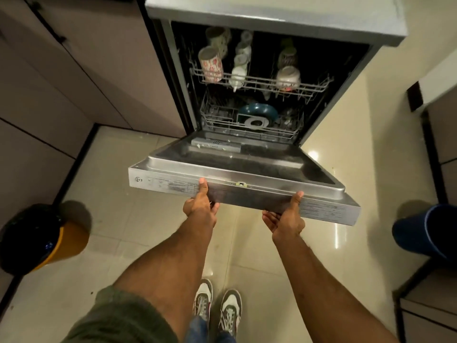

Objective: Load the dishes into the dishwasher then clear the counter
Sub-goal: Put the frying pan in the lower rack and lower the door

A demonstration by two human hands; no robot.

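Dishwasher (385, 53) of brushed steel, built in under a grey worktop (272, 11), stands open, its steel-lined door (235, 164) lowered part-way and sloping towards the person. The left hand (201, 206) grips the door's front edge left of the middle, thumb laid on top and fingers curled underneath. The right hand (288, 216) grips the same edge right of the middle, thumb up against the edge and fingers hooked below it. A small latch (241, 184) sits on the edge between the two hands.

Inside the dishwasher, the grey wire upper rack (316, 89) carries a tall white mug with a red flower print (210, 64) at its front left corner, with a second patterned mug (217, 37) behind it. A row of small white cups (241, 60) runs back along the middle, and a patterned bowl (288, 76) lies upturned near the front right, another vessel behind it too dark to name. The grey wire lower rack (291, 134) holds a round teal dish (257, 111) standing on edge at the middle, with a grey round piece (254, 123) just in front of it.

On the cream tiled floor (148, 199), an orange bin with a black liner (37, 236) stands by the left cabinets (74, 82), and a blue bucket (425, 229) stands at the right. Two grey-and-white shoes (230, 310) show below.
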